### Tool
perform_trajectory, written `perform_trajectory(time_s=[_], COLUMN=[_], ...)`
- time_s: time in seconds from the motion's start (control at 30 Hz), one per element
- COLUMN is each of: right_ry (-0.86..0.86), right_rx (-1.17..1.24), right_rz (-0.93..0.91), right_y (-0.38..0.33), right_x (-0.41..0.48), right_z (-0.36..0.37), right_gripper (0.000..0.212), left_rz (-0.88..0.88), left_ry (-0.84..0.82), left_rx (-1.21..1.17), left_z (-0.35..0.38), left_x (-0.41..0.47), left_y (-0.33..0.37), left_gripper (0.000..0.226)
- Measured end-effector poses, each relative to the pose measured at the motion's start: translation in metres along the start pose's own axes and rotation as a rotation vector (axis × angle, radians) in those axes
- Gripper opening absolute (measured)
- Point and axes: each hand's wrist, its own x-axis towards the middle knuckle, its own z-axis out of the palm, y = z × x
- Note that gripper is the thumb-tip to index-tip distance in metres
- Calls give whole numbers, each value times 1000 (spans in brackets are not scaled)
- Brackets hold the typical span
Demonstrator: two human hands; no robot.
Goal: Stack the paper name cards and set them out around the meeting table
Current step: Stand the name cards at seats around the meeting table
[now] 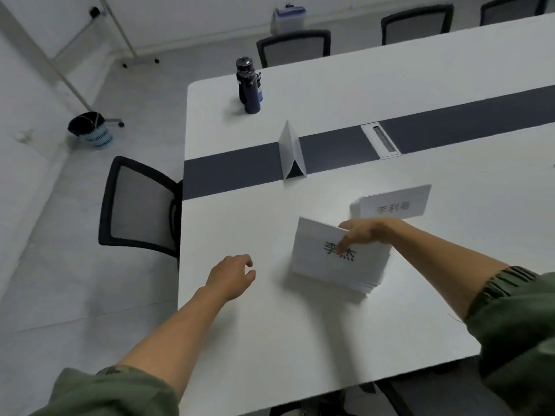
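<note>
- Right hand pinches the stack by its top edge, on the desk, nearer its near edge.
- Left hand hovers, fingers loosely curled, empty.
- Best: square it with both hands.

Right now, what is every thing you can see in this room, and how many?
table: one, white with a dark grey strip, middle
stack of name cards: one, white, on the table's near side
smaller pile of name cards: one, white, just behind the stack
standing name card: one, white, upright on the grey strip
bottle: one, dark blue, far corner of the table
chairs: four, black, one at the table's end, three along the far side
bin: one, black and blue, on the floor
left hand: open, above the table
right hand: pinches the stack's top card
</note>
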Motion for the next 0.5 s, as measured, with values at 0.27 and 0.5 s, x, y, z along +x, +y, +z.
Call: perform_trajectory(time_s=[0.27,0.5], right_ry=[221,381], right_rx=[487,974], right_rz=[51,207], right_y=[41,107], right_x=[-72,-124], right_z=[-43,-8], right_gripper=[46,42], left_rz=[302,498], left_ry=[-14,-448], left_rx=[-77,-4], left_z=[-48,-22], left_x=[78,114], left_y=[75,158], left_gripper=[47,74])
